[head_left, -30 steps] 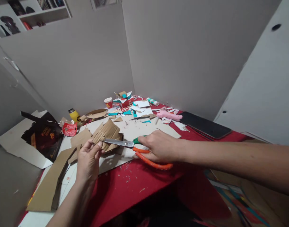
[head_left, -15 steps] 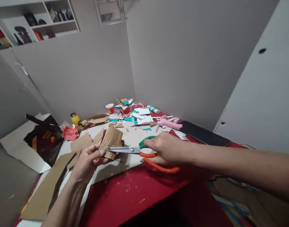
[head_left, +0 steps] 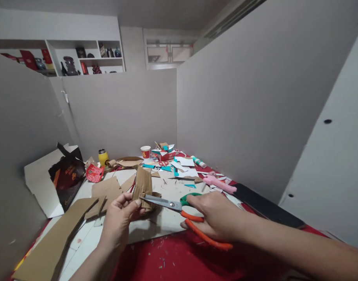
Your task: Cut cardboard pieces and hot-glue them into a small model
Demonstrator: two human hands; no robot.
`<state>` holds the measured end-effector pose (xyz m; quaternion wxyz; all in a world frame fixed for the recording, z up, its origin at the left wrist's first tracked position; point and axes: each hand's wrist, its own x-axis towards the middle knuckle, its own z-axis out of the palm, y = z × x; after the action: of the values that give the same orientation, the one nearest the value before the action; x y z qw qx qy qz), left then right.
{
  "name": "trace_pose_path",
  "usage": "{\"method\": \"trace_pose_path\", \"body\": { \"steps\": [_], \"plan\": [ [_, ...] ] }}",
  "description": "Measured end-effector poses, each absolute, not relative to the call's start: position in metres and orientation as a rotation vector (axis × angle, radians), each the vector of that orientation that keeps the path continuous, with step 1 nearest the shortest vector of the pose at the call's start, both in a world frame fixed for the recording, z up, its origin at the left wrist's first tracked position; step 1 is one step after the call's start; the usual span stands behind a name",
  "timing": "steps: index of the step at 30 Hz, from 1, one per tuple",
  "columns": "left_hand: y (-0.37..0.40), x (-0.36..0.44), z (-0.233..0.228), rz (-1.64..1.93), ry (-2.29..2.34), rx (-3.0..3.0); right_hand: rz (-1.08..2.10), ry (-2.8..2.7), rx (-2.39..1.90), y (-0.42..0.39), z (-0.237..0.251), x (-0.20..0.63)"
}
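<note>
My left hand point(head_left: 120, 218) pinches a folded piece of brown corrugated cardboard point(head_left: 143, 183) and holds it upright above the table. In my right hand point(head_left: 216, 216) is a pair of scissors point(head_left: 179, 206) with a green and an orange handle. The steel blades point left and meet the lower edge of the cardboard piece, just above my left thumb. Both hands hover over a white board point(head_left: 164, 222) lying on the red tablecloth point(head_left: 173, 257).
Brown cardboard sheets point(head_left: 58, 238) and offcuts lie at the left. A dark printed box point(head_left: 66, 175), a yellow bottle point(head_left: 102, 158), a paper cup point(head_left: 145, 152), coloured paper scraps point(head_left: 173, 166), a pink tool point(head_left: 218, 183) and a black slab point(head_left: 263, 205) crowd the back. Grey partition walls enclose the table.
The camera has tilted up, so the hands sit lower in view. The cardboard piece has turned more upright in my left hand, with the scissor blades still at it.
</note>
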<state>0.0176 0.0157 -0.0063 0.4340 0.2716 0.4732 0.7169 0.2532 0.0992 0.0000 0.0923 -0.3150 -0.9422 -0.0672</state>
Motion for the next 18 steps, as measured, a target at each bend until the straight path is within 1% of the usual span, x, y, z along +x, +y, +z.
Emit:
{"method": "trace_pose_path", "body": {
  "steps": [5, 18],
  "plan": [
    [0.018, 0.016, -0.012, 1.768, 1.159, 0.639, -0.242, -2.816, -0.945, 0.097, 0.001, 0.249],
    [0.019, 0.015, -0.016, 1.795, 1.14, 0.562, -0.195, -2.756, -0.831, 0.116, -0.031, 0.244]
  ]
}}
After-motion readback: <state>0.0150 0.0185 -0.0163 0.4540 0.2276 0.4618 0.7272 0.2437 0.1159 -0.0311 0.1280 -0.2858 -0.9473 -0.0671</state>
